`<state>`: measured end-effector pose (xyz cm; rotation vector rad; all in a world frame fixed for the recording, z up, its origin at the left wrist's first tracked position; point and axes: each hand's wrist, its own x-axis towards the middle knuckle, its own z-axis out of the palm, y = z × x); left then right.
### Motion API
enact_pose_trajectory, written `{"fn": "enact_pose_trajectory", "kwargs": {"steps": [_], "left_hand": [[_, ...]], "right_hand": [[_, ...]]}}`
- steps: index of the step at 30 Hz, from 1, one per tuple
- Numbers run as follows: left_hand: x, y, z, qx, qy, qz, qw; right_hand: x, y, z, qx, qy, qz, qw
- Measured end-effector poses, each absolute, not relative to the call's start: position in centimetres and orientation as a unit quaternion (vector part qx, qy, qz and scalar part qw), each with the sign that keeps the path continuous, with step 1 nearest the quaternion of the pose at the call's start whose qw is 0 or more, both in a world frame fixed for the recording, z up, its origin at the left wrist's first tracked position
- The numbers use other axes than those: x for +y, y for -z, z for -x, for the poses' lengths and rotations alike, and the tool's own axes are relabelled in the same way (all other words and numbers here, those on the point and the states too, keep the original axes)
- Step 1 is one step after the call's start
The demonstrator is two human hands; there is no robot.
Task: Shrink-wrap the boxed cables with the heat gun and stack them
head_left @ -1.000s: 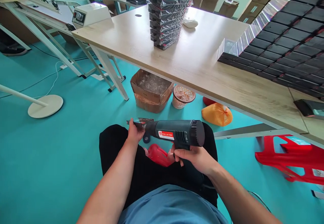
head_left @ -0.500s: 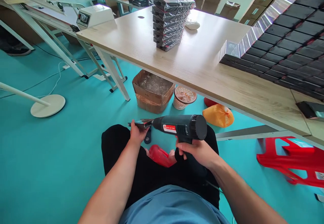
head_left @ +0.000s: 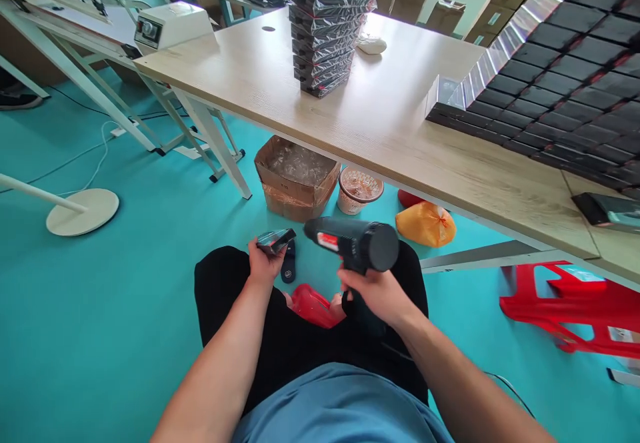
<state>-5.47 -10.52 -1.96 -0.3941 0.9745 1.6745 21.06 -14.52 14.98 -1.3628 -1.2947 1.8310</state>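
My left hand point(head_left: 266, 263) is closed round a small dark flat box point(head_left: 276, 240) with a shiny, film-like surface, held above my knees. Wrapped round the handle of a dark heat gun point(head_left: 353, 239) with a red label is my right hand point(head_left: 376, 291). The gun's nozzle points left toward the box, with a small gap between them. On the table point(head_left: 380, 126) in front of me stands a stack of film-wrapped black boxes point(head_left: 325, 39). A large block of piled black boxes point(head_left: 555, 89) fills the table's right side.
Beneath the table are a carton of clear film scraps point(head_left: 297, 183), a basket point(head_left: 359, 193) and a tied orange bag point(head_left: 426, 224). A red stool point(head_left: 555, 306) stands at the right. A round white stand base point(head_left: 83, 211) rests on the floor at left.
The heat gun has tilted and drawn slightly away from the box. My left hand has turned the box so more of its end shows. The whole view has shifted a little.
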Motion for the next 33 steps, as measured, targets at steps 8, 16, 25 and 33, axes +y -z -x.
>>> {"fn": "enact_pose_trajectory", "kwargs": {"steps": [8,16,25,33], "left_hand": [[-11.0,-0.7,5.0,0.359,-0.693,0.128,0.612],[-11.2,-1.0,4.5,0.39,-0.677,0.134,0.61],[-11.3,-0.9,4.3,0.388,-0.684,0.108,0.608],[-11.3,0.5,4.4,0.41,-0.677,0.087,0.606]], "right_hand": [[-13.9,-15.3,-25.7,-0.326,-0.76,0.472,0.305],[-15.3,-16.4,-27.4,-0.33,-0.768,0.48,0.267],[-16.4,-16.3,-27.5,-0.375,-0.77,0.466,0.222],[-16.8,-15.7,-26.2,-0.423,-0.76,0.457,0.186]]}}
